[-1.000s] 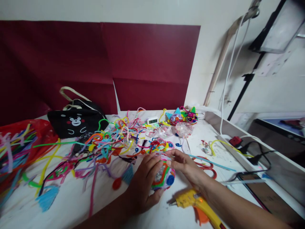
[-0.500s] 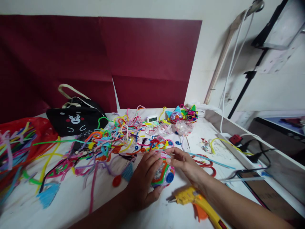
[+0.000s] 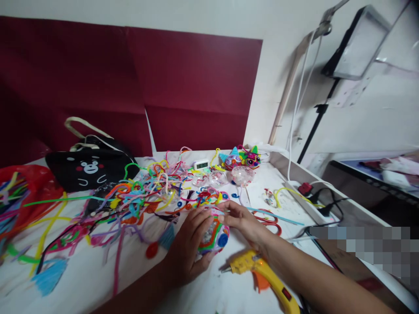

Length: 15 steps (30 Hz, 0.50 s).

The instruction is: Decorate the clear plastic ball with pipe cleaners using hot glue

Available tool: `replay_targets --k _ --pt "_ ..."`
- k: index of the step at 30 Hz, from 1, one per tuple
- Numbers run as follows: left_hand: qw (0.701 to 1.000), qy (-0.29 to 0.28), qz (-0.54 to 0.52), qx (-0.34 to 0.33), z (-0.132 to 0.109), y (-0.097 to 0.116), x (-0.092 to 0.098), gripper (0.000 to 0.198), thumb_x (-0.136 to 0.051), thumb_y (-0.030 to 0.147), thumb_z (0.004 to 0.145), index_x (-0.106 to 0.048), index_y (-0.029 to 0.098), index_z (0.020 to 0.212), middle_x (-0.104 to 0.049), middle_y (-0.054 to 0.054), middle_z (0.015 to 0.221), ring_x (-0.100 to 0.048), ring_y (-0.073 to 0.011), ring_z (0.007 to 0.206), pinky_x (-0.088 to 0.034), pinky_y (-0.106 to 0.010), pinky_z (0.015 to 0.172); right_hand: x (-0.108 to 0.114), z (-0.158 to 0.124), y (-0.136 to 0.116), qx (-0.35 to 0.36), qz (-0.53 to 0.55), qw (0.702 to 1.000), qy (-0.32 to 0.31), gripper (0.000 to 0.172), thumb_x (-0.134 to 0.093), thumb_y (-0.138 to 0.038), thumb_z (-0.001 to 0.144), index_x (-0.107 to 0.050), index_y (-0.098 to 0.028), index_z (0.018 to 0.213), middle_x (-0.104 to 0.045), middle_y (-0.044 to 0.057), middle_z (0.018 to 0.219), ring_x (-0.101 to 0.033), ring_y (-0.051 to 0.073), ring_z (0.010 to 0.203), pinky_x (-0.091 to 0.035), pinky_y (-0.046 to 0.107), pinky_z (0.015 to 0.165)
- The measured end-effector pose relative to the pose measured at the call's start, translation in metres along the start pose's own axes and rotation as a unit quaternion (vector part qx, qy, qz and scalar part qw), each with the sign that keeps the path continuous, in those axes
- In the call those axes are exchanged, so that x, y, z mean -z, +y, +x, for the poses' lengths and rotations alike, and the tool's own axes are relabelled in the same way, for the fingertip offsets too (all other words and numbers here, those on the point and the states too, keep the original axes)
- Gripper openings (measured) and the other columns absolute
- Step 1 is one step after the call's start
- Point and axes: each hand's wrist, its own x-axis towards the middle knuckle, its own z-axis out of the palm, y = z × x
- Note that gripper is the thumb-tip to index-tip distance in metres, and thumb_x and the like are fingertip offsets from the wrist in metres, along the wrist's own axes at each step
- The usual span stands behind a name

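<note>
My left hand wraps round a clear ball covered in coloured pipe-cleaner shapes, holding it down on the white table. My right hand presses its fingertips on the top of the same ball, fingers together. A blue coil sits on the ball's right side. A yellow glue gun lies on the table just under my right forearm, nozzle pointing left.
A tangle of coloured pipe cleaners spreads left of the hands. A black bear bag and red plastic bag sit far left. Clear balls, a small timer and a decorated cat figure stand behind. Cables and a power strip line the right edge.
Both hands stay on the ball in the same grip. The view has swung slightly, so everything sits a little further left in the picture.
</note>
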Motion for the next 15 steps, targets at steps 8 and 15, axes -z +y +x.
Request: replay_targets --k 8,15 --pt "1.0 -0.022 -0.008 -0.012 0.0015 -0.0032 0.0035 0.067 -0.05 0.025 0.089 -0.027 0.012 0.151 -0.032 -0.017 0.152 -0.025 -0.0336 0.145 -0.023 -0.053 0.12 0.001 -0.0004 -0.0009 -0.012 -0.014 1.0 0.022 0.046 -0.09 -0.032 0.052 -0.066 -0.02 0.09 -0.064 -0.002 0.082 -0.058 0.015 0.078 -0.044 0.027 0.073" --pt "1.0 -0.03 0.006 -0.003 0.0015 -0.0013 0.0056 0.072 -0.054 0.025 0.087 -0.024 0.016 0.152 -0.033 -0.017 0.151 -0.027 -0.0358 0.144 -0.018 -0.06 0.121 0.001 -0.0018 -0.0038 -0.031 -0.026 0.999 0.029 0.047 -0.088 -0.034 0.053 -0.064 -0.021 0.09 -0.06 -0.004 0.086 -0.057 0.013 0.073 -0.043 0.026 0.068"
